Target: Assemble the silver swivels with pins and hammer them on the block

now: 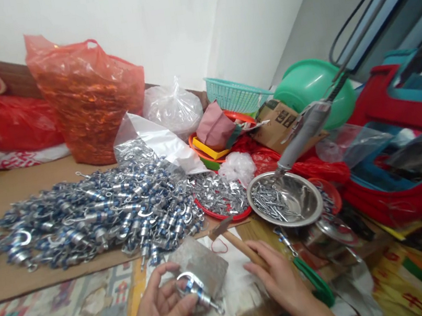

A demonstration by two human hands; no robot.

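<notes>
My left hand (164,307) grips a small silver metal fitting (195,288) with blue bands, a curved hook-like end and a thin stem. The fitting is at the front edge of a flat grey metal block (201,265); whether it touches the block I cannot tell. My right hand (277,269) is wrapped round the wooden handle of a hammer (244,248). The hammer's head points left, just beyond the block's right corner. Under the block lies a worn white sheet (237,294). Behind my left hand spreads a large heap of similar blue-banded fittings (96,212) on cardboard.
Small metal pieces fill a red tray (226,219); a steel bowl (318,210) holds metal pins. A grey tool (304,131) hangs above it. Green-handled pliers (312,280) lie right of my right hand. A red plastic bag (86,97) stands behind the heap; a red-and-blue frame (402,140) is at right.
</notes>
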